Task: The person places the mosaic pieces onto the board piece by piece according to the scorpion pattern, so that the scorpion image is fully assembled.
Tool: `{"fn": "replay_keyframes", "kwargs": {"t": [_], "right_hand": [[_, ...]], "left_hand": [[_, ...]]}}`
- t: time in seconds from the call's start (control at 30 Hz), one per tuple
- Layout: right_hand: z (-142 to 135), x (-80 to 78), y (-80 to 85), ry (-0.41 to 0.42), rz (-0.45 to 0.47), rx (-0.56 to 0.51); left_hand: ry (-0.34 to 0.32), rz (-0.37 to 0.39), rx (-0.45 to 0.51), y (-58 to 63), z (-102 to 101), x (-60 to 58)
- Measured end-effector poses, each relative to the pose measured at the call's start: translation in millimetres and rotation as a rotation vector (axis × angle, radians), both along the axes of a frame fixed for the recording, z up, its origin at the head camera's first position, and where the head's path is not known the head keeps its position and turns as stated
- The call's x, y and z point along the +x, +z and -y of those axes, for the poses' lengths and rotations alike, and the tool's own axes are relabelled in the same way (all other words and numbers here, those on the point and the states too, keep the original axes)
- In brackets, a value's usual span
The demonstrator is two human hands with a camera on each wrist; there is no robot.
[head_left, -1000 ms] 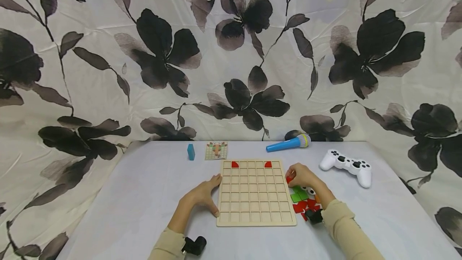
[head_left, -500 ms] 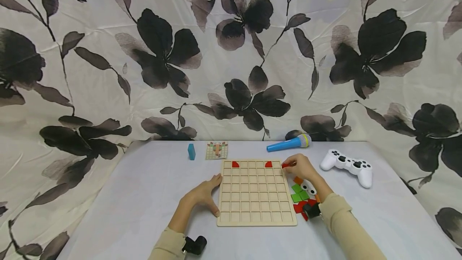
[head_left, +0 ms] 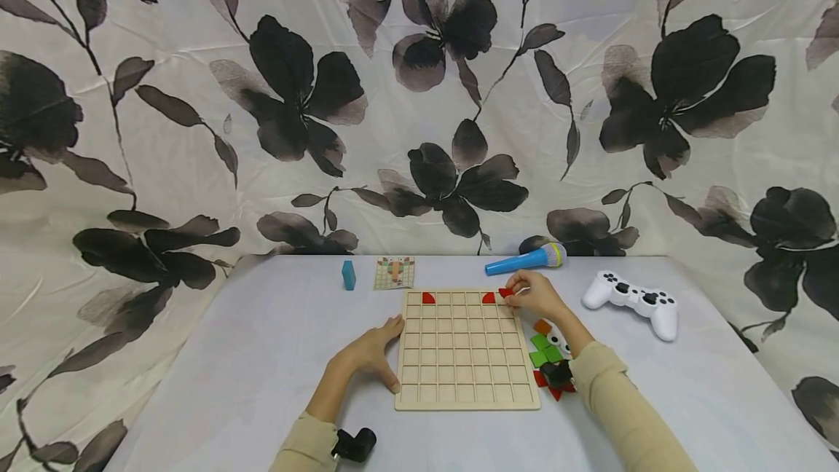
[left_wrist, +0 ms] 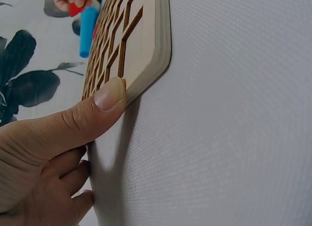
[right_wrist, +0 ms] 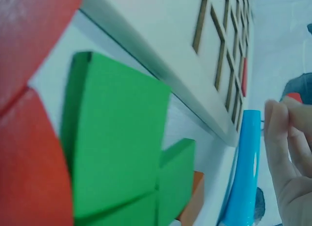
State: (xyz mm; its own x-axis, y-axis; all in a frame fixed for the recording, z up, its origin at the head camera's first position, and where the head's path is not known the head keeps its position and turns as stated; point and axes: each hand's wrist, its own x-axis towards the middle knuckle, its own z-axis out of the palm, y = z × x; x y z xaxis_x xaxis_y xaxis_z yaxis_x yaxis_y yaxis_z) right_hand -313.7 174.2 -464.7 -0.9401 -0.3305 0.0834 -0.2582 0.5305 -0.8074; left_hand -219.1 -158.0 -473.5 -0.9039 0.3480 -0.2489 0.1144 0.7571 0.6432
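Note:
A wooden grid board [head_left: 465, 352] lies on the table with two red quarter-round pieces [head_left: 429, 298] in its far row. Along its left edge rests my left hand [head_left: 367, 352], thumb and fingers spread apart; in the left wrist view the thumb [left_wrist: 109, 94] touches the board's rim near a corner. My right hand [head_left: 534, 296] pinches a small red piece [head_left: 505, 292] between thumb and fingertips, over the board's far right corner. In the right wrist view only a bit of that red piece [right_wrist: 294, 96] shows above the fingers.
Right of the board lie green square pieces [head_left: 544, 350], red pieces [head_left: 556, 390], an orange piece [head_left: 542, 326] and round eye pieces, partly covered by the right wrist. Farther back are a blue toy microphone [head_left: 524, 261], white game controller [head_left: 629, 301], pattern card [head_left: 395, 273] and blue block [head_left: 349, 275].
My right hand has carried the red piece from beside the board's right edge, away from me and leftward, to the far right corner. The left hand stays in place.

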Motion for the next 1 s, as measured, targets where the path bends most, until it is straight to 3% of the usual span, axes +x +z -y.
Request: {"fn": "replay_keyframes", "kwargs": {"t": [0.17, 0.33, 0.67, 0.83, 1.0], "right_hand": [[3.2, 0.3, -4.0, -0.033, -0.056, 0.015], [4.0, 2.7, -6.3, -0.044, -0.012, 0.083], [3.0, 4.4, -8.9, 0.032, -0.008, 0.161], [4.9, 3.8, -9.5, 0.063, 0.038, 0.198], [9.9, 5.5, -7.4, 0.058, 0.027, 0.242]], "left_hand": [[-0.001, 0.0, -0.002, 0.2, 0.0, -0.2], [-0.006, -0.002, -0.003, 1.2, -0.4, -0.4], [-0.009, -0.001, -0.009, 0.8, -0.3, -0.8], [-0.014, -0.005, -0.011, 0.3, -0.2, -0.9], [-0.012, -0.009, -0.013, -0.7, -0.3, -1.2]]}}
